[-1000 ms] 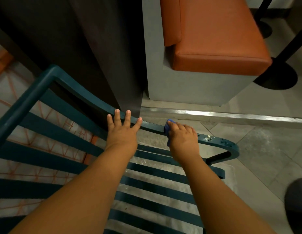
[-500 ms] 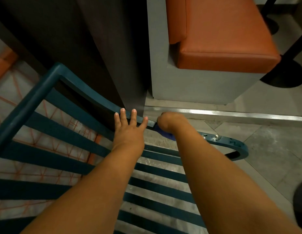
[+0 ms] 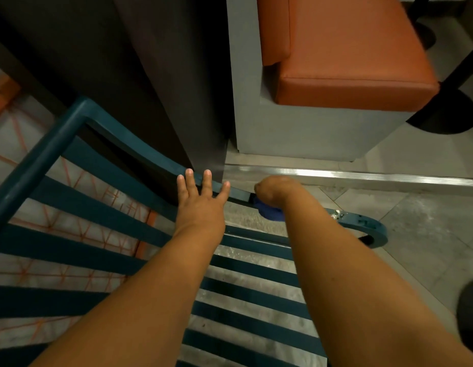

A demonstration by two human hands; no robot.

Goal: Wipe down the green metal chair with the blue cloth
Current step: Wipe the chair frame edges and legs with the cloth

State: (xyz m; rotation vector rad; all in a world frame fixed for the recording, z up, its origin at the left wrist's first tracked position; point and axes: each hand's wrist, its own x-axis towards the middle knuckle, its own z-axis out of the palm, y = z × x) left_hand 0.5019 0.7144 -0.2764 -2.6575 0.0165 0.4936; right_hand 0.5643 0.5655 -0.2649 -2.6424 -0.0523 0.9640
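We have the left hand flat, fingers spread, bracing the top rail of the green chair. Right hand is curled over that rail just beside it, clamped on the blue cloth, which bunches under the wrist. Risks: the cloth is wadded, so it could skip the rail's underside; knuckles could scrape the dark panel right behind; the slats are unwiped as far as we can judge.
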